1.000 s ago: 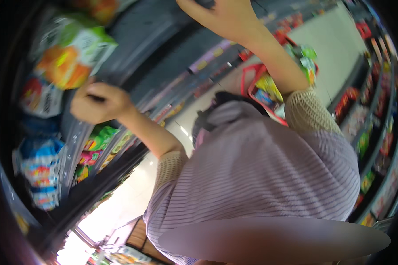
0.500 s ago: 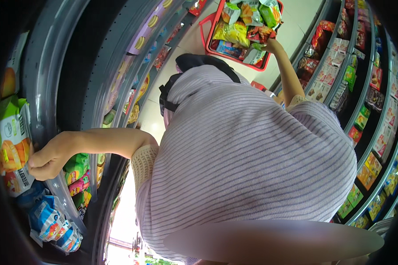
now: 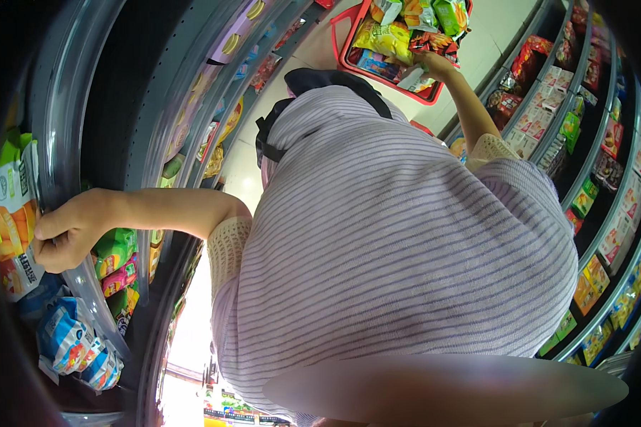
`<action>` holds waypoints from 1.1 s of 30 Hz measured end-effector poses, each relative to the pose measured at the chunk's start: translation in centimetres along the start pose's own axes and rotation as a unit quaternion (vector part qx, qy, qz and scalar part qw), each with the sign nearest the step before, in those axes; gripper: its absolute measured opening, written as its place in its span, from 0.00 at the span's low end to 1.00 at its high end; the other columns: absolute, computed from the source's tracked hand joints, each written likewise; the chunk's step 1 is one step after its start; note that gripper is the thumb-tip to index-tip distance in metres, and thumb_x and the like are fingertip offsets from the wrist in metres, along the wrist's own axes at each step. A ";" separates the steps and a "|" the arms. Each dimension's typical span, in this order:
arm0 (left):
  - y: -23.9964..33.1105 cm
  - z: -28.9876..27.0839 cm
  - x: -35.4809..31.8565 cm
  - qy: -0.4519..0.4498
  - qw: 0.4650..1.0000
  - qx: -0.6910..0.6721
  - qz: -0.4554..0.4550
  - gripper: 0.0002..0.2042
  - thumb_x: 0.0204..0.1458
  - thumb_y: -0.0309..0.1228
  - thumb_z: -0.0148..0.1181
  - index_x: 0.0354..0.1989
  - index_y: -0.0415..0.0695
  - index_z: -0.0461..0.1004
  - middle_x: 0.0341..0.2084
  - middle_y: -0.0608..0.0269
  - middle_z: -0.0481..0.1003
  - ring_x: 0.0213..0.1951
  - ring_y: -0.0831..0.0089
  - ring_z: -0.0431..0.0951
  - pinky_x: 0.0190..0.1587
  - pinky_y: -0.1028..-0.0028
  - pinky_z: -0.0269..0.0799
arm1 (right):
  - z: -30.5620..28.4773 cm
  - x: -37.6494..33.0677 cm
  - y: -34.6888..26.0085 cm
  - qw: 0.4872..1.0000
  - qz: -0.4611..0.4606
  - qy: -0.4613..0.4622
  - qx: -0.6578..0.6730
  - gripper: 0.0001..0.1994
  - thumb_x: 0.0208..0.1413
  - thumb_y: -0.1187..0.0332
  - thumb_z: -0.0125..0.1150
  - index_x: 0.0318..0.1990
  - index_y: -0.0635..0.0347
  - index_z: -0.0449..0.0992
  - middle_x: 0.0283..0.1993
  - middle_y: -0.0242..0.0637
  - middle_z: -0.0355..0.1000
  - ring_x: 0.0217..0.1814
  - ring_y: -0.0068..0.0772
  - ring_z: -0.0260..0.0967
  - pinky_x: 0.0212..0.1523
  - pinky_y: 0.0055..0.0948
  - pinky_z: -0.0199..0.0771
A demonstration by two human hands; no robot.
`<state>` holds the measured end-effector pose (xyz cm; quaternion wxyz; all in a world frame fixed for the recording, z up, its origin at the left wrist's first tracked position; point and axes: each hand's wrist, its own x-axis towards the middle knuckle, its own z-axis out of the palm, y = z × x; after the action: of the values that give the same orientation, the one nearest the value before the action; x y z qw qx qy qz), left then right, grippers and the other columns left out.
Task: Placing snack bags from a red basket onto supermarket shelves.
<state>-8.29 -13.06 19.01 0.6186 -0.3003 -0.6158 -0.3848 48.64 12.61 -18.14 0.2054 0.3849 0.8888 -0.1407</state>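
Note:
At the left shelf, my left hand [image 3: 70, 229] is closed, with thumb and bent fingers pinching the side edge of a snack bag [image 3: 14, 231]. The bag is green and white with an orange food picture, and it stands upright among others. At upper right, my right hand [image 3: 436, 65] reaches over the rim of a red shopping basket [image 3: 434, 96]. Its fingers curl over a green-and-white packet [image 3: 414, 80]; their tips are partly hidden. Beside it in the basket lie a yellow snack bag [image 3: 383, 41] and a red-and-black packet [image 3: 438, 46].
Blue-and-white bags [image 3: 71, 338] sit on the shelf below my left hand, with green and pink packets [image 3: 117, 263] beside them. A clear shelf edge [image 3: 60, 107] curves past my left forearm. Long shelves of boxes and packets [image 3: 548, 99] line the right side. Pale floor tiles [image 3: 488, 28] run between.
My right hand has moved further in over the packets in the basket. My left hand stays at the snack bag's edge, its fingers slightly more bent. The whole view has shifted a little.

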 end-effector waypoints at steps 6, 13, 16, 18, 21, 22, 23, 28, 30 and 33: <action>-0.2 0.0 -0.2 0.006 1.000 -0.009 -0.007 0.15 0.49 0.35 0.47 0.14 0.41 0.64 0.15 0.62 0.62 0.21 0.67 0.61 0.28 0.66 0.57 | -4.0 1.7 1.7 0.990 0.011 -0.111 0.091 0.17 0.39 0.62 0.69 0.36 0.60 0.77 0.35 0.46 0.75 0.41 0.46 0.72 0.41 0.39 0.70; -0.1 0.0 -0.1 0.021 0.999 0.022 0.013 0.16 0.50 0.36 0.50 0.14 0.41 0.65 0.15 0.59 0.64 0.21 0.63 0.62 0.28 0.64 0.57 | -18.3 0.0 -3.0 0.875 0.075 -0.038 0.477 0.19 0.50 0.54 0.64 0.32 0.66 0.75 0.28 0.35 0.72 0.30 0.20 0.68 0.24 0.22 0.68; 0.2 -0.1 -0.2 0.005 0.999 0.050 0.009 0.20 0.55 0.44 0.49 0.16 0.42 0.67 0.16 0.60 0.66 0.24 0.60 0.64 0.30 0.63 0.58 | -24.3 1.4 -8.2 0.755 -0.054 0.088 0.647 0.18 0.52 0.58 0.63 0.38 0.66 0.73 0.31 0.33 0.72 0.33 0.21 0.68 0.36 0.22 0.68; 0.5 -0.5 -0.2 -0.020 0.998 0.064 -0.006 0.17 0.55 0.40 0.49 0.18 0.42 0.68 0.17 0.60 0.66 0.24 0.59 0.64 0.30 0.63 0.58 | -28.3 3.0 -12.2 0.656 -0.098 0.118 0.739 0.16 0.54 0.61 0.60 0.40 0.66 0.72 0.35 0.34 0.73 0.37 0.23 0.69 0.41 0.23 0.68; 0.8 -0.7 0.0 -0.034 0.998 0.055 0.002 0.11 0.52 0.34 0.51 0.20 0.43 0.68 0.18 0.60 0.67 0.24 0.59 0.65 0.30 0.64 0.57 | -33.9 3.9 -18.4 0.442 -0.210 0.226 0.842 0.13 0.59 0.65 0.52 0.44 0.65 0.69 0.40 0.36 0.74 0.41 0.27 0.71 0.41 0.27 0.70; 0.9 -0.9 0.1 -0.043 0.998 0.046 -0.006 0.09 0.50 0.32 0.52 0.20 0.43 0.68 0.18 0.60 0.67 0.24 0.59 0.65 0.30 0.64 0.57 | -36.4 3.8 -19.8 0.433 -0.199 0.227 0.849 0.13 0.59 0.65 0.52 0.44 0.65 0.69 0.40 0.36 0.74 0.41 0.27 0.71 0.41 0.27 0.70; 0.8 -1.1 0.2 -0.056 0.998 0.038 -0.002 0.08 0.49 0.31 0.52 0.20 0.43 0.68 0.18 0.61 0.67 0.24 0.60 0.65 0.30 0.64 0.57 | -38.7 3.7 -21.2 0.436 -0.229 0.209 0.845 0.12 0.60 0.66 0.50 0.46 0.66 0.68 0.40 0.36 0.74 0.41 0.28 0.71 0.41 0.28 0.71; 1.0 -1.5 0.4 -0.074 0.997 0.026 -0.023 0.05 0.46 0.29 0.53 0.21 0.43 0.68 0.19 0.61 0.67 0.25 0.61 0.65 0.32 0.65 0.57 | -48.3 4.7 -27.6 0.514 -0.374 0.164 0.754 0.15 0.60 0.69 0.49 0.51 0.67 0.66 0.49 0.39 0.70 0.49 0.35 0.67 0.46 0.32 0.68; 1.1 -1.5 0.4 -0.090 0.995 0.003 -0.031 0.05 0.45 0.28 0.53 0.21 0.43 0.67 0.19 0.61 0.67 0.26 0.61 0.66 0.32 0.65 0.57 | -50.0 5.1 -31.2 0.534 -0.407 0.183 0.719 0.15 0.59 0.71 0.50 0.51 0.68 0.66 0.49 0.38 0.70 0.50 0.36 0.67 0.46 0.32 0.67; 1.4 -1.5 0.3 -0.091 0.995 0.001 -0.052 0.05 0.45 0.28 0.53 0.21 0.43 0.66 0.19 0.61 0.67 0.28 0.60 0.66 0.33 0.66 0.57 | -51.9 5.2 -36.0 0.525 -0.429 0.141 0.721 0.13 0.56 0.69 0.52 0.44 0.68 0.71 0.39 0.37 0.73 0.37 0.24 0.70 0.37 0.28 0.69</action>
<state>-6.32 -13.69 19.39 0.5396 -0.3012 -0.6847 -0.3865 5.37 13.12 28.17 -0.3551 -0.0115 0.5592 -0.7490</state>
